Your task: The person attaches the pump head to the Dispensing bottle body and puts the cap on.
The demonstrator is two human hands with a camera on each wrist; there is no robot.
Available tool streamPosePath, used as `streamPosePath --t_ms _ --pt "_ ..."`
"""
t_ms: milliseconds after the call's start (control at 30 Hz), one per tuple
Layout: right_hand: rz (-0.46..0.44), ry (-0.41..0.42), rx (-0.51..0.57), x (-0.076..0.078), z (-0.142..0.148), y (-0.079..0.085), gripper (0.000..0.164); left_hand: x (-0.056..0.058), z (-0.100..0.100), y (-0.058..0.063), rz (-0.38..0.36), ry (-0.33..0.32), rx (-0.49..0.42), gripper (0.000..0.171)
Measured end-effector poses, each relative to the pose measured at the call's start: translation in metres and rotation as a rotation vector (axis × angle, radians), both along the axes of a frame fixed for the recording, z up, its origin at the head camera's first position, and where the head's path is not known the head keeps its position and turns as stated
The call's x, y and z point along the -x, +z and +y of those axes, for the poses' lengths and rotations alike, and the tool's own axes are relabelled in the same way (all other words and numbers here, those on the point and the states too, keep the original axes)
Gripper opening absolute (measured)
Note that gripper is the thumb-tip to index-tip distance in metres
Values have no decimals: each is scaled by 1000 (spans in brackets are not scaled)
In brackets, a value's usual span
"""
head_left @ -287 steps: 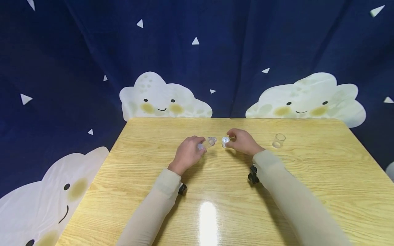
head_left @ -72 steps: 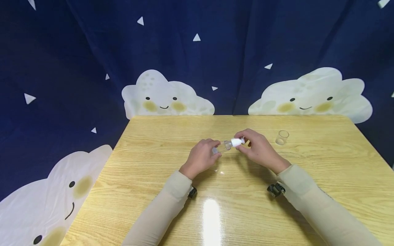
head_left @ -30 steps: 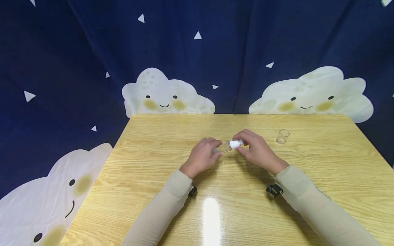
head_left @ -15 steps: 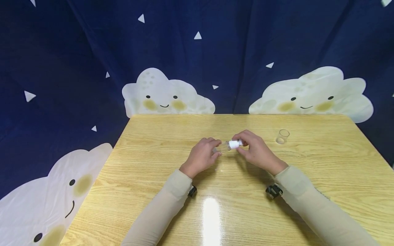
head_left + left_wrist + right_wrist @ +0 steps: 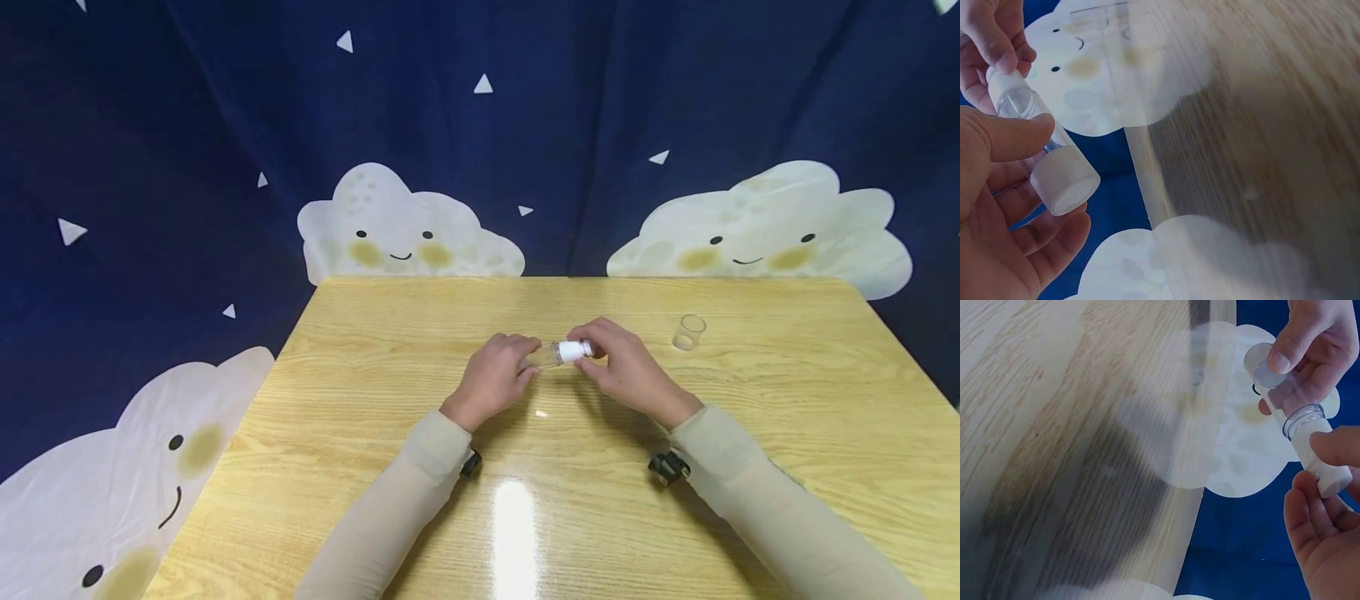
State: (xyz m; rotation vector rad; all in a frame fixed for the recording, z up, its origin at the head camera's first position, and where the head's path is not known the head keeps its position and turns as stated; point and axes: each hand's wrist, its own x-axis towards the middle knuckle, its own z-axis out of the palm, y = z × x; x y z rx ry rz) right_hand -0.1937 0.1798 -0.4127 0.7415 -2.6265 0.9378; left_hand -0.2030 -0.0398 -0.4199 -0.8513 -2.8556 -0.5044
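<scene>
In the head view both hands meet above the middle of the table around a small clear bottle (image 5: 546,356), which lies nearly level. My left hand (image 5: 491,375) holds it by the body, thumb and fingers around the end with a white base (image 5: 1065,181). My right hand (image 5: 626,371) pinches the white pump top (image 5: 572,350) on the bottle's other end. In the right wrist view the pump top (image 5: 1316,447) meets the ringed edge of the clear body; whether it is fully tight cannot be told. Fingers hide part of both pieces.
A clear open cylinder, like a cap (image 5: 688,332), stands on the wooden table (image 5: 390,333) to the right of my right hand. A dark blue curtain (image 5: 450,125) with white clouds hangs behind the table's far edge. Both wrists carry small black cameras.
Earlier the white pump top stood apart from the bottle in my right hand. It then came to the bottle's neck, which it now covers. In the last second the hands have barely moved.
</scene>
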Motion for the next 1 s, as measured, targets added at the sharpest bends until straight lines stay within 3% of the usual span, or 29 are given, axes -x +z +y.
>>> streamPosePath --t_ms 433,767,1000 --pt "-79 -47 -33 0 2 -1 19 0 0 -1 21 -6 -12 41" --pt "-172 -48 -65 5 8 1 48 -1 -1 0 21 -5 -25 40" --pt "-175 -5 -45 4 14 2 54 -2 -2 0 -2 12 -36 39"
